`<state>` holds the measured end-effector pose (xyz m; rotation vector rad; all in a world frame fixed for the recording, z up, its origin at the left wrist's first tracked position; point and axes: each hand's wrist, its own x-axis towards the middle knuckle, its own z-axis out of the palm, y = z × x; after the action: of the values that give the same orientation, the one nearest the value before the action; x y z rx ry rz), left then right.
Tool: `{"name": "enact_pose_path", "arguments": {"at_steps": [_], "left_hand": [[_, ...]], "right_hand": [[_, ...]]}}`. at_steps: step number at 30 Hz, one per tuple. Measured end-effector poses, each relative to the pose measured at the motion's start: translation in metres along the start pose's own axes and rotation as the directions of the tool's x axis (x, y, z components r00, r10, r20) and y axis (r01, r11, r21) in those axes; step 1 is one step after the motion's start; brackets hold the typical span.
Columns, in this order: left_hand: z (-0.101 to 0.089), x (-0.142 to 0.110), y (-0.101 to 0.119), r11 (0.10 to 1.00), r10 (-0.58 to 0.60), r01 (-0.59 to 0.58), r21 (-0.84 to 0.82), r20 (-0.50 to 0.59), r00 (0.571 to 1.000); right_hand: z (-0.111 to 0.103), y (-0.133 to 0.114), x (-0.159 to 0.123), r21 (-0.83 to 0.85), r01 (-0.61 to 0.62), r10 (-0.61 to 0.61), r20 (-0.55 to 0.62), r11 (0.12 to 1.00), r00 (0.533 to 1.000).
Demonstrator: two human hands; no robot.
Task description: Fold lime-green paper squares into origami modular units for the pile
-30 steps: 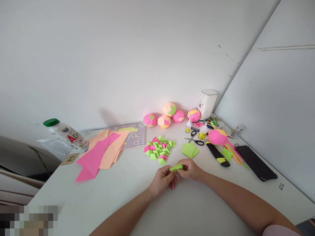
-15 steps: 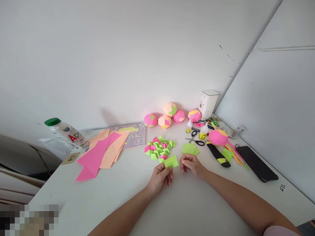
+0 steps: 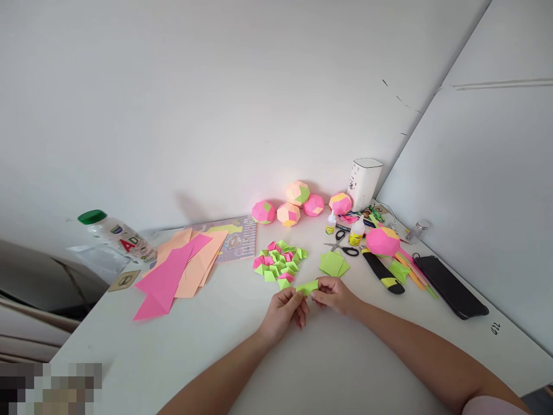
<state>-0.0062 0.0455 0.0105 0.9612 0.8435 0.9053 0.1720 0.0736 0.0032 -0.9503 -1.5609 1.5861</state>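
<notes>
Green paper (image 3: 307, 287)
Left hand (image 3: 280, 312), right hand (image 3: 337, 295): pinching opposite ends; long axis left-to-right (right end higher in view).

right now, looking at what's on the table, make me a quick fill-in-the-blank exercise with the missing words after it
1. The paper in the left hand and right hand is the colour ____.
2. In all, ____ balls are in view, counting the stacked one.
3. The handles of the scissors are the colour ____.
4. In the picture, the folded pieces lie to the ____ of the scissors.

Missing words: green; six; black; left.
</notes>
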Motion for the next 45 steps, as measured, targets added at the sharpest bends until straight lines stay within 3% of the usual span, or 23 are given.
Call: {"name": "enact_pose_path", "arguments": {"at_steps": [9, 18, 26, 39, 45], "left_hand": [[0.0038, -0.0016, 0.0017, 0.999, 0.026, -0.024, 0.039, -0.056, 0.998], [0.0038, -0.0016, -0.0019, 0.993, 0.032, -0.028, 0.113, -0.042, 0.999], [0.0047, -0.0011, -0.0041, 0.981, 0.031, -0.026, 0.191, -0.026, 0.999], [0.0000, 0.0016, -0.0032, 1.000, 0.024, -0.025, -0.010, -0.069, 0.997], [0.0003, 0.0022, -0.0028, 1.000, 0.020, -0.020, -0.004, -0.070, 0.997]], "right_hand": [[0.0010, -0.0027, -0.0006, -0.019, -0.010, 0.010, -0.034, 1.000, 0.999], [0.0059, -0.0057, -0.0017, -0.027, 0.033, -0.030, 0.089, 0.999, 0.996], [0.0087, -0.0027, -0.0034, -0.182, 0.011, -0.010, 0.008, 0.983, 1.000], [0.0004, -0.0038, -0.0013, 0.084, 0.000, 0.000, 0.004, 0.997, 1.000], [0.0035, -0.0067, -0.0030, 0.050, 0.016, -0.019, 0.052, 0.999, 0.998]]}}
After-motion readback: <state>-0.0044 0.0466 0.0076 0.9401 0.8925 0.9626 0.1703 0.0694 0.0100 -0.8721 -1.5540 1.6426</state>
